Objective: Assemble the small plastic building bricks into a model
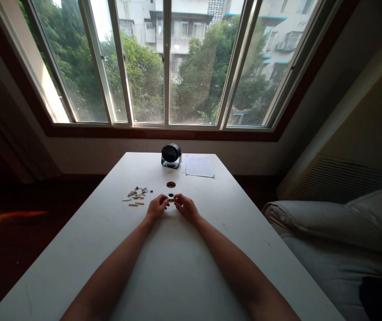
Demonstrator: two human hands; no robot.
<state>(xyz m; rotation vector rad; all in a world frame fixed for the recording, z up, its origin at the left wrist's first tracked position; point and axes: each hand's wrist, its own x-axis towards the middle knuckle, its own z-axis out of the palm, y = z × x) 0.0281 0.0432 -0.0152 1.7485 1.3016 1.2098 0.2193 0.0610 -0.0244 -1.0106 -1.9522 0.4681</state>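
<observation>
1. Tan strip (171, 200): I see it between the two hands, over the white table (237, 276); I can't tell if it touches the top
2. Left hand (158, 206): fingers pinched on one end
3. Right hand (184, 206): fingers pinched on the other end
4. Just past the fingers, I see a small dark round thing (171, 195), then a round hole (171, 184)
5. Left of the left hand lie loose bits (138, 193) in a messy bunch
6. Farther off, a black fan (171, 154) stands beside some paper (200, 166)
</observation>
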